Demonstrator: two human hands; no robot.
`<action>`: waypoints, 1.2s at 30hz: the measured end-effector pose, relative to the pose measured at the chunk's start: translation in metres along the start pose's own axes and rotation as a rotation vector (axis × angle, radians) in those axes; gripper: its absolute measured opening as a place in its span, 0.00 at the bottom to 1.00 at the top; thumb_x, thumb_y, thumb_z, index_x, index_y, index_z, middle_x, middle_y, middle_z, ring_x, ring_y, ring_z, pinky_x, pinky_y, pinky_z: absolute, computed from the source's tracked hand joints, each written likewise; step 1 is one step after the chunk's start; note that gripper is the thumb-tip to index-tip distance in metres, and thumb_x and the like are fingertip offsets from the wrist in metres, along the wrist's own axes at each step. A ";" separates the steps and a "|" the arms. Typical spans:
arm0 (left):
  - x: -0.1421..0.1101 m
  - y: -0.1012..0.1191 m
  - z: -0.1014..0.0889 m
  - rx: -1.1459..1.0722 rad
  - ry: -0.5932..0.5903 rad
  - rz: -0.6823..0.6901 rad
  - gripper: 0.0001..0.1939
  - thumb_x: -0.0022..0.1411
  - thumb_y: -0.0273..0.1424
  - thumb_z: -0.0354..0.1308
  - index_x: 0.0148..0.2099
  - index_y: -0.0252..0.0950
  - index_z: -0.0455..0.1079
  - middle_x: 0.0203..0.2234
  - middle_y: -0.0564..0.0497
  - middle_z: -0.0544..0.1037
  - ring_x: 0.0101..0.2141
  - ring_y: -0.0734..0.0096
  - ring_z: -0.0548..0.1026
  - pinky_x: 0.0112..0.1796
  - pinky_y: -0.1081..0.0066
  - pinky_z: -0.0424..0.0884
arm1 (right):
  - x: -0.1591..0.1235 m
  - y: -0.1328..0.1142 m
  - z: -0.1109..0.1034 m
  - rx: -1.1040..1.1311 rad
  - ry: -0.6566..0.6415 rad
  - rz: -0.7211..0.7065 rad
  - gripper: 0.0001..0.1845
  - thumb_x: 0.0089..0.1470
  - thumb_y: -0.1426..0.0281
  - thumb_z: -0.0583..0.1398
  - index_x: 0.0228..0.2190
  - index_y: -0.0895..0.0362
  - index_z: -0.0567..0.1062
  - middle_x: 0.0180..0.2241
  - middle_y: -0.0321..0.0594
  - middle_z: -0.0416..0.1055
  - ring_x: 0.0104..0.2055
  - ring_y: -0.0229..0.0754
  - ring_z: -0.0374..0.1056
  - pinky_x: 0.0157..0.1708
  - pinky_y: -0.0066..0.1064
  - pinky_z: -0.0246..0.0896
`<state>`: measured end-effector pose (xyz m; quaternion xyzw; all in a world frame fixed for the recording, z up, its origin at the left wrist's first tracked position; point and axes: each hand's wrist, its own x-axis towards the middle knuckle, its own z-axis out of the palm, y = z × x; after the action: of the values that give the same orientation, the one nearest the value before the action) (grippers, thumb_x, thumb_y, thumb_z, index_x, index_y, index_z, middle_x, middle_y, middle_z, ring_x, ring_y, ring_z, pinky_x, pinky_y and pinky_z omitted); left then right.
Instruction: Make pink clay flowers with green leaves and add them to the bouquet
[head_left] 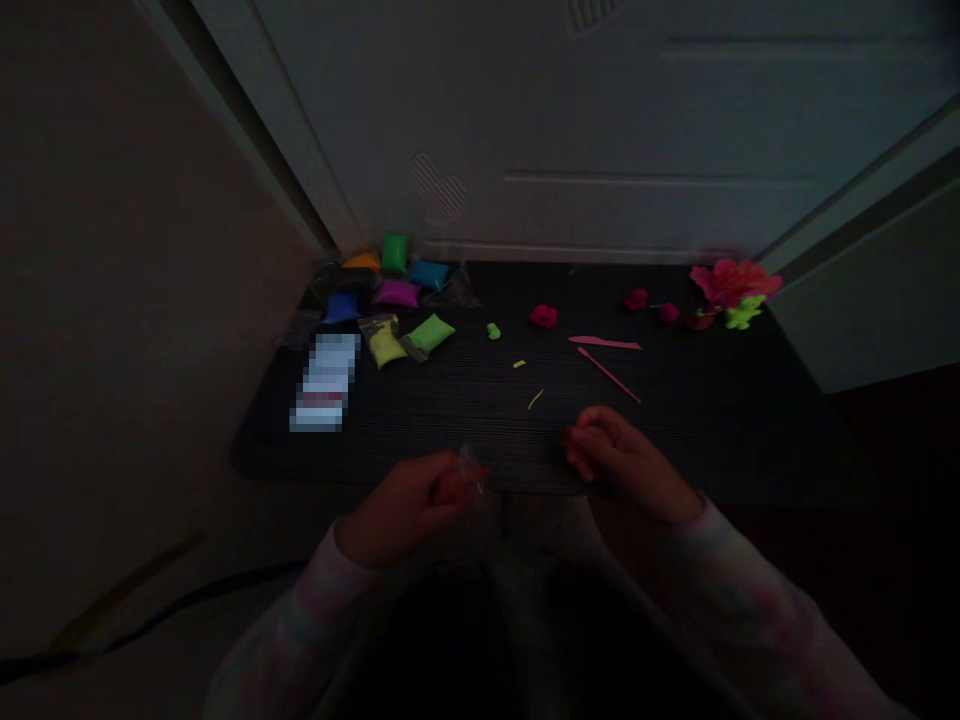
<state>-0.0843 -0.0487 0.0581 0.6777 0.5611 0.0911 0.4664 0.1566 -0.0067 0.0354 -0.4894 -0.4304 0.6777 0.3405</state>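
Observation:
My left hand [416, 500] is closed around a small clear plastic bag [472, 470] with something red at its mouth, just off the table's front edge. My right hand [611, 450] is curled over the front of the table, fingertips together; a dark red bit shows at them, too dim to name. Beyond my right hand lie a pink modelling tool with a thin shaft [611, 376] and a flat pink modelling knife [606, 343]. Between the hands and farther back are a thin yellow strand [535, 399], a small yellow piece [519, 364], a light green lump [493, 331] and a pink-red lump [544, 316].
Bags of coloured clay, including yellow [386, 345], lime [430, 335], purple [397, 293] and green [394, 254], crowd the dark table's [420, 420] back left. A lit, blurred phone-like screen [326, 382] lies left. A pink flower [735, 282] and green figure [744, 313] stand back right.

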 end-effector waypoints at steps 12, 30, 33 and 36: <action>0.008 0.003 0.003 -0.020 0.145 -0.005 0.08 0.52 0.32 0.51 0.33 0.33 0.65 0.24 0.54 0.69 0.26 0.74 0.66 0.28 0.74 0.62 | 0.008 -0.005 0.000 0.285 0.048 -0.054 0.15 0.48 0.62 0.54 0.15 0.55 0.60 0.12 0.27 0.46 0.15 0.31 0.45 0.16 0.26 0.47; 0.013 0.016 0.018 -0.190 0.248 0.103 0.05 0.52 0.30 0.54 0.33 0.35 0.64 0.25 0.55 0.68 0.27 0.75 0.67 0.30 0.74 0.64 | 0.021 0.021 -0.010 -0.952 0.238 -0.505 0.08 0.51 0.67 0.55 0.28 0.56 0.73 0.33 0.44 0.68 0.41 0.49 0.62 0.46 0.47 0.47; 0.013 0.021 0.019 -0.147 0.258 0.096 0.04 0.52 0.30 0.53 0.31 0.35 0.63 0.25 0.54 0.69 0.27 0.74 0.67 0.30 0.73 0.63 | 0.011 0.018 -0.008 -1.025 0.287 -0.597 0.08 0.52 0.69 0.55 0.34 0.55 0.72 0.42 0.46 0.66 0.48 0.50 0.59 0.49 0.49 0.46; 0.014 0.026 0.020 -0.099 0.232 0.100 0.03 0.52 0.29 0.52 0.30 0.35 0.64 0.25 0.54 0.70 0.28 0.74 0.68 0.31 0.73 0.63 | -0.012 0.002 0.003 -0.989 0.239 -0.764 0.10 0.53 0.69 0.54 0.38 0.54 0.71 0.44 0.47 0.64 0.48 0.48 0.61 0.47 0.45 0.54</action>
<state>-0.0489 -0.0461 0.0608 0.6660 0.5714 0.2196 0.4263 0.1575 -0.0185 0.0384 -0.4729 -0.7959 0.1703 0.3375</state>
